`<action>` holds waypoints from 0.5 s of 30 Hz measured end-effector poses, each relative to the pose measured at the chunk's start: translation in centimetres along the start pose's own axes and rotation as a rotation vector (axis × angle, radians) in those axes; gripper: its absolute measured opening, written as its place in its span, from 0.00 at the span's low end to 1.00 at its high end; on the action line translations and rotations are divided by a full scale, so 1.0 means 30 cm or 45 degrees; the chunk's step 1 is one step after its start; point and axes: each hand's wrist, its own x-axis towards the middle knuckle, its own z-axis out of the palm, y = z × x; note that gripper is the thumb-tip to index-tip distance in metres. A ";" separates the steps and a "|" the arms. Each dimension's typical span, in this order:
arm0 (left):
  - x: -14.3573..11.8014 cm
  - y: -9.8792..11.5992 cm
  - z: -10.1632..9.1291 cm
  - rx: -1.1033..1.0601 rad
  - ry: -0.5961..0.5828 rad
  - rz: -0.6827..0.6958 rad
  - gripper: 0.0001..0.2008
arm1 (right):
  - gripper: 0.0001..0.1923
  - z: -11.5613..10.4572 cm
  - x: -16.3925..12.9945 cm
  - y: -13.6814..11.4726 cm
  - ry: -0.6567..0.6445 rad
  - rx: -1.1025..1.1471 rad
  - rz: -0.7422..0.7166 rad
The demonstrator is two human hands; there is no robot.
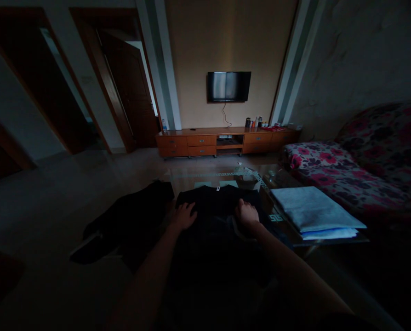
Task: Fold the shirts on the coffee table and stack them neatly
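A black T-shirt [212,216] with a small white neck label lies spread on the glass table, its collar towards the far side. My left hand [185,216] rests on its left part, fingers stretched and apart. On the right part, my right hand [247,213] is closed, its curled fingers appearing to grip the cloth near a raised fold. The near end of the shirt sinks into deep shadow, so its hem cannot be made out. Left of the shirt lies a heap of dark clothing [129,211], reaching past the table's left side.
Folded pale cloths [316,209] are stacked on the glass table [276,218] at the right. A flowered sofa [364,184] stands beyond them. Opposite are a wooden TV cabinet [202,140] with bottles and a wall-mounted television [229,86]. Doorways open on the left.
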 end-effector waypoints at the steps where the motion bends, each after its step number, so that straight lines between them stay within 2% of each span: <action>1: 0.008 -0.001 0.005 0.019 0.040 -0.003 0.28 | 0.17 -0.002 0.003 0.001 -0.008 0.017 -0.028; 5: 0.033 -0.028 0.032 0.059 0.076 0.007 0.26 | 0.19 -0.008 0.035 0.039 -0.050 0.094 -0.087; 7: 0.051 -0.052 0.039 0.022 0.090 0.005 0.25 | 0.21 -0.011 0.065 0.083 0.003 0.117 -0.025; 9: 0.080 -0.077 0.036 -0.017 0.170 -0.030 0.23 | 0.22 -0.014 0.103 0.142 0.088 0.123 0.096; 12: 0.146 -0.112 0.023 -0.071 0.278 -0.257 0.22 | 0.25 -0.020 0.180 0.239 0.169 0.117 0.306; 15: 0.229 -0.141 0.017 -0.138 0.257 -0.516 0.24 | 0.27 -0.025 0.284 0.319 0.144 0.145 0.397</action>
